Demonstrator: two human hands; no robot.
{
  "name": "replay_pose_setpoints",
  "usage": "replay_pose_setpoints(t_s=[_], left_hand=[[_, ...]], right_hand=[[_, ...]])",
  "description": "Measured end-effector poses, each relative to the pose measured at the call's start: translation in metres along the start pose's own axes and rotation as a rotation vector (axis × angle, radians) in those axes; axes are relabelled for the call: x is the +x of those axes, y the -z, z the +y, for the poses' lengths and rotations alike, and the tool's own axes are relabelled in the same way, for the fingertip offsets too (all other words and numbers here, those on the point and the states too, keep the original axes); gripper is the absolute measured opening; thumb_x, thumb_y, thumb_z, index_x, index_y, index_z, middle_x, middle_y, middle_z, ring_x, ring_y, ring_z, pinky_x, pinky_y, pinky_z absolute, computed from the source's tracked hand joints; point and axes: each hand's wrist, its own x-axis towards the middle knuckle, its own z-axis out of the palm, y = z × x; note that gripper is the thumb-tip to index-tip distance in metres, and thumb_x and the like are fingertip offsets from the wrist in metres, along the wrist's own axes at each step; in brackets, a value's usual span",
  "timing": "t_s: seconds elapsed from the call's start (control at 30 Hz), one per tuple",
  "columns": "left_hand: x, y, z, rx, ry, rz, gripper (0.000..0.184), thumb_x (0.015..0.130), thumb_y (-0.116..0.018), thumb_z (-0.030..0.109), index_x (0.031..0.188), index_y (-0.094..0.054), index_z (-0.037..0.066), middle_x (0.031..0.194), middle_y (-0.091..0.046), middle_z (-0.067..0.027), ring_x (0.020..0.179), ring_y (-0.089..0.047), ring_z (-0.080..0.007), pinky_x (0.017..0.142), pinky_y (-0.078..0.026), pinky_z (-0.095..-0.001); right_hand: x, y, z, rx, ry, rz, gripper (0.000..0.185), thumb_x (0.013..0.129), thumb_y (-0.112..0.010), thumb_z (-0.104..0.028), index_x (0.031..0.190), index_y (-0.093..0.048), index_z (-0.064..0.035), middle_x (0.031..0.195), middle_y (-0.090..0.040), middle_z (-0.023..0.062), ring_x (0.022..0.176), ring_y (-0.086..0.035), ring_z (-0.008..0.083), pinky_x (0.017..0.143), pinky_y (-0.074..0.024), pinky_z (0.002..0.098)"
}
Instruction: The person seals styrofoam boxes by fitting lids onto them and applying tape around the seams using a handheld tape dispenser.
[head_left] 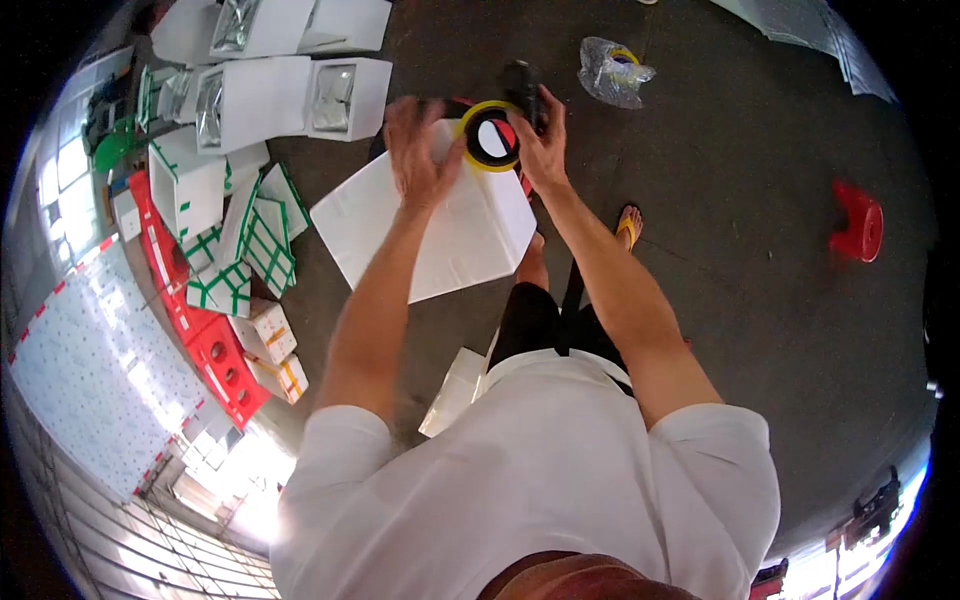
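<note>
A white foam box (425, 220) stands tilted in front of me, its smooth faces toward me. Over its far edge is a roll of yellow tape (467, 128) with a dark inner ring. My right hand (541, 148) is closed around a dark piece (521, 88) beside the roll, which looks like the handle of a tape dispenser. My left hand (420, 155) is over the box's far left part, its fingers apart and blurred. Its thumb points at the roll's left edge; whether it touches cannot be made out.
White foam boxes (265, 100) with silvery lining stand at the far left. Green-taped foam pieces (268, 240) lean near a red barrier (215, 355). A clear plastic bag (612, 75) lies on the floor, far right of my hands. A red stool (862, 225) stands at right.
</note>
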Motion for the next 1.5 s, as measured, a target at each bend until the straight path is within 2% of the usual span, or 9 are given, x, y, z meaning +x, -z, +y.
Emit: replay_pose_setpoints(t_s=[0.23, 0.4, 0.47, 0.57, 0.77, 1.0, 1.1, 1.33, 1.5], left_hand=[[0.032, -0.009, -0.016, 0.032, 0.279, 0.055, 0.046, 0.098, -0.048, 0.044, 0.136, -0.056, 0.02, 0.148, -0.041, -0.0223, 0.141, -0.031, -0.0406, 0.115, -0.021, -0.0522], [0.053, -0.009, -0.049, 0.084, 0.564, 0.135, 0.047, 0.098, -0.049, 0.044, 0.137, -0.055, 0.018, 0.145, -0.043, -0.0237, 0.14, -0.03, -0.0419, 0.115, -0.02, -0.0542], [0.044, -0.004, -0.065, 0.131, 0.536, 0.356, 0.051, 0.099, -0.047, 0.042, 0.142, -0.047, 0.015, 0.147, -0.04, -0.0262, 0.141, -0.027, -0.0435, 0.115, -0.017, -0.0558], [-0.048, 0.005, -0.036, 0.153, -0.088, -0.079, 0.056, 0.097, -0.05, 0.037, 0.148, -0.04, 0.015, 0.155, -0.024, -0.0265, 0.143, -0.02, -0.0474, 0.114, -0.017, -0.0602], [-0.054, 0.01, 0.017, 0.144, 0.408, 0.005, 0.054, 0.099, -0.045, 0.041, 0.149, -0.04, 0.021, 0.157, -0.024, -0.0223, 0.146, -0.015, -0.0449, 0.117, -0.011, -0.0537], [-0.009, -0.016, -0.005, 0.174, 0.79, 0.27, 0.056, 0.099, -0.042, 0.047, 0.149, -0.04, 0.02, 0.157, -0.023, -0.0242, 0.146, -0.013, -0.0439, 0.118, -0.009, -0.0547], [0.007, -0.007, -0.014, 0.041, 0.268, 0.059, 0.051, 0.099, -0.045, 0.04, 0.145, -0.045, 0.019, 0.156, -0.027, -0.0219, 0.145, -0.016, -0.0463, 0.117, -0.009, -0.0554], [0.037, -0.007, -0.07, 0.078, 0.588, 0.208, 0.059, 0.095, -0.051, 0.045, 0.146, -0.043, 0.015, 0.154, -0.027, -0.0277, 0.145, -0.017, -0.0457, 0.117, -0.011, -0.0564], [-0.042, 0.053, -0.028, 0.119, -0.196, -0.371, 0.096, 0.076, -0.072, 0.051, 0.152, -0.029, 0.013, 0.158, -0.016, -0.0255, 0.146, -0.011, -0.0465, 0.117, -0.011, -0.0566]], right_hand=[[-0.022, 0.088, 0.006, 0.028, -0.021, -0.298, 0.065, 0.089, -0.07, -0.016, 0.142, -0.036, 0.0004, 0.122, -0.058, 0.0149, 0.112, -0.057, 0.021, 0.098, -0.0441, 0.0325], [0.019, 0.053, 0.005, 0.192, 0.198, 0.195, 0.059, 0.089, -0.068, -0.011, 0.138, -0.039, 0.0008, 0.121, -0.058, 0.0139, 0.109, -0.057, 0.0208, 0.096, -0.0445, 0.0329], [0.032, 0.018, -0.009, 0.154, 0.21, 0.194, 0.057, 0.089, -0.068, -0.011, 0.136, -0.04, 0.0011, 0.121, -0.057, 0.0137, 0.109, -0.056, 0.0202, 0.096, -0.0442, 0.0328], [0.037, -0.012, 0.002, 0.025, 0.211, 0.053, 0.058, 0.088, -0.068, -0.01, 0.137, -0.039, 0.0006, 0.124, -0.055, 0.0142, 0.113, -0.053, 0.0201, 0.099, -0.0429, 0.0334], [-0.053, 0.057, -0.01, 0.03, 0.077, -0.192, 0.061, 0.089, -0.069, -0.013, 0.142, -0.039, -0.0023, 0.123, -0.055, 0.0111, 0.109, -0.055, 0.0165, 0.092, -0.0444, 0.028], [0.009, 0.016, 0.011, 0.253, 0.129, 0.321, 0.057, 0.09, -0.068, -0.01, 0.139, -0.039, -0.0018, 0.119, -0.056, 0.0119, 0.101, -0.055, 0.0166, 0.088, -0.0452, 0.0275], [0.002, -0.025, 0.029, 0.175, 0.136, 0.174, 0.056, 0.09, -0.066, -0.01, 0.139, -0.039, -0.0006, 0.119, -0.055, 0.0117, 0.106, -0.053, 0.0176, 0.092, -0.0435, 0.0286], [-0.089, 0.037, 0.049, 0.031, 0.016, -0.003, 0.059, 0.089, -0.067, -0.013, 0.142, -0.042, -0.0047, 0.129, -0.055, 0.0138, 0.118, -0.054, 0.0241, 0.101, -0.0426, 0.0351], [-0.053, 0.074, 0.069, 0.216, -0.361, 0.005, 0.061, 0.086, -0.073, -0.016, 0.139, -0.046, -0.0013, 0.128, -0.058, 0.0149, 0.114, -0.058, 0.0228, 0.097, -0.0479, 0.0337]])
